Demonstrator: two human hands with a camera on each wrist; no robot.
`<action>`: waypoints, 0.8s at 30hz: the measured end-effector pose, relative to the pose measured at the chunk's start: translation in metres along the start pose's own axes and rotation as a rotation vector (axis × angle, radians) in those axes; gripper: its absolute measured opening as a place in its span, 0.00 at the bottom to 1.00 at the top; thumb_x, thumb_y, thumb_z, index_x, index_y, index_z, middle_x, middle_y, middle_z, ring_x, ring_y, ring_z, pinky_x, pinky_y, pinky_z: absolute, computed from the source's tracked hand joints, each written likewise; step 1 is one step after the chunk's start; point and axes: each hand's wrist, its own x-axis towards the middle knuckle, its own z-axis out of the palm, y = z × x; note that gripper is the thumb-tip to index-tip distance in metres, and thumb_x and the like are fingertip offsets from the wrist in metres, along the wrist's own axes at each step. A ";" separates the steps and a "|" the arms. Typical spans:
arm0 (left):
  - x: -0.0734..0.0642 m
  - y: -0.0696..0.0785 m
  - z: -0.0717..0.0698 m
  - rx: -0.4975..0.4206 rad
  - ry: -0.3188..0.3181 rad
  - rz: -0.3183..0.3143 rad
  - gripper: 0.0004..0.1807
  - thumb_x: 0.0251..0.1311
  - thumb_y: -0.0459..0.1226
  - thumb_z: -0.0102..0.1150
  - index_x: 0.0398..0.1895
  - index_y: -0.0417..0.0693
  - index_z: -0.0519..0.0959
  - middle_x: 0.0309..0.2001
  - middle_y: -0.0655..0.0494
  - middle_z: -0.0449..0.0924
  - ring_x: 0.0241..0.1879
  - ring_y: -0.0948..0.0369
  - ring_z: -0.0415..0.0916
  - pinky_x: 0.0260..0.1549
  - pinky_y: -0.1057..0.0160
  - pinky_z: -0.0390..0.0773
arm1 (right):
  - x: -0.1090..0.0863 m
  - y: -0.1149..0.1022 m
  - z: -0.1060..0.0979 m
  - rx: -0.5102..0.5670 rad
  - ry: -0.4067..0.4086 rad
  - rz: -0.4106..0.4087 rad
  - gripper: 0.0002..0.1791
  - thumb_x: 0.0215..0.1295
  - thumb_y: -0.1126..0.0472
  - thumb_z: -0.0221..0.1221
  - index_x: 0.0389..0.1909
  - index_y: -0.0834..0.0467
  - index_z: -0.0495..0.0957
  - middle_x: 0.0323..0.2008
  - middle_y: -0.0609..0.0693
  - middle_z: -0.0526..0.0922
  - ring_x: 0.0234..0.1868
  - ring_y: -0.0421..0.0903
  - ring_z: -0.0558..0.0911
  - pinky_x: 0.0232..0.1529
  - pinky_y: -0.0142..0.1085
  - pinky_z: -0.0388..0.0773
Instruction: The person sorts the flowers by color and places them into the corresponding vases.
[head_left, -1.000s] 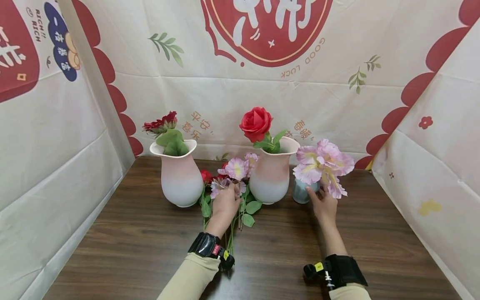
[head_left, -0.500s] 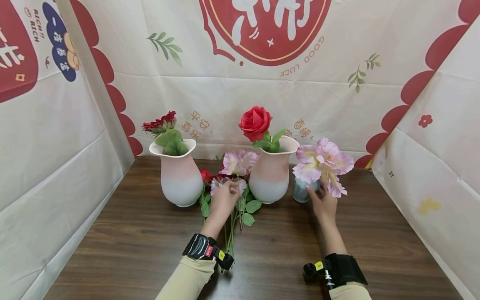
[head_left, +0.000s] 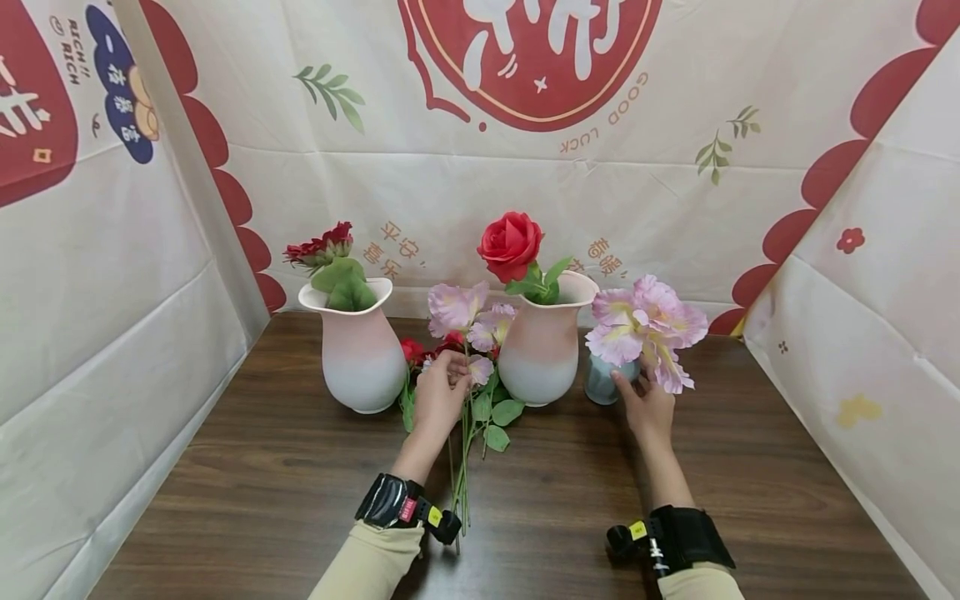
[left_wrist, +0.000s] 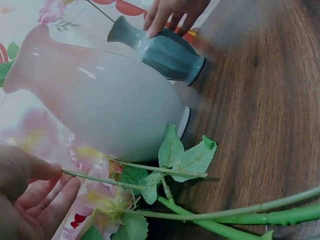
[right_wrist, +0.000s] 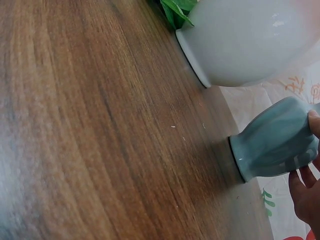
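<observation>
From my station I am seeing the left hand [head_left: 439, 390] pinching a flower stem [left_wrist: 102, 179] between thumb and fingers, its ruffled lilac bloom [head_left: 454, 307] rising just beyond that hand; the right hand [head_left: 651, 410] is clasping the blue-grey vase [right_wrist: 277, 140], a second lilac flower [head_left: 648, 321] spreading above it; between both hands, the pink-and-white vase [head_left: 536, 367] is standing upright, holding a red rose [head_left: 512, 246].

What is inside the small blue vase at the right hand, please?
A pink flower spreads over the small blue vase, and a thin stem runs to its mouth. The vase's walls hide the stem's lower part and anything else inside.
</observation>
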 end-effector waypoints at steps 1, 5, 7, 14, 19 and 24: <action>0.000 0.001 -0.001 -0.007 0.013 0.010 0.09 0.63 0.31 0.64 0.46 0.44 0.81 0.38 0.51 0.85 0.36 0.57 0.83 0.35 0.60 0.83 | 0.000 0.000 0.000 -0.003 0.000 0.001 0.30 0.67 0.61 0.64 0.66 0.67 0.68 0.67 0.69 0.69 0.67 0.67 0.72 0.66 0.53 0.72; -0.001 0.002 -0.003 -0.031 0.046 0.046 0.08 0.62 0.29 0.63 0.44 0.44 0.80 0.37 0.50 0.84 0.38 0.56 0.83 0.39 0.58 0.85 | 0.000 0.001 -0.001 -0.015 0.001 0.007 0.30 0.67 0.61 0.63 0.66 0.67 0.68 0.67 0.70 0.69 0.67 0.66 0.73 0.65 0.53 0.73; -0.002 0.003 -0.004 -0.041 0.054 0.063 0.08 0.62 0.29 0.63 0.43 0.44 0.80 0.38 0.49 0.84 0.38 0.55 0.83 0.39 0.57 0.85 | 0.000 0.001 -0.001 -0.018 0.001 0.010 0.30 0.67 0.61 0.64 0.66 0.66 0.68 0.67 0.70 0.69 0.67 0.66 0.73 0.65 0.53 0.73; -0.004 0.001 -0.004 -0.076 0.062 0.100 0.08 0.62 0.27 0.62 0.43 0.43 0.79 0.39 0.48 0.83 0.41 0.53 0.84 0.42 0.57 0.85 | 0.000 0.002 -0.001 0.002 -0.008 0.015 0.28 0.67 0.60 0.64 0.65 0.65 0.69 0.67 0.70 0.70 0.68 0.66 0.72 0.66 0.52 0.72; -0.005 -0.001 -0.003 -0.085 0.077 0.138 0.09 0.63 0.28 0.61 0.45 0.42 0.79 0.40 0.46 0.83 0.43 0.51 0.84 0.43 0.56 0.86 | 0.000 0.002 -0.002 -0.002 -0.010 0.005 0.27 0.67 0.60 0.63 0.65 0.64 0.70 0.65 0.72 0.71 0.67 0.67 0.73 0.66 0.52 0.73; -0.007 -0.004 -0.002 -0.057 0.116 0.211 0.10 0.63 0.27 0.61 0.47 0.41 0.78 0.42 0.43 0.84 0.44 0.47 0.84 0.43 0.51 0.86 | 0.001 0.004 -0.002 -0.026 -0.001 -0.010 0.26 0.67 0.61 0.63 0.64 0.63 0.70 0.63 0.72 0.73 0.65 0.66 0.75 0.64 0.53 0.74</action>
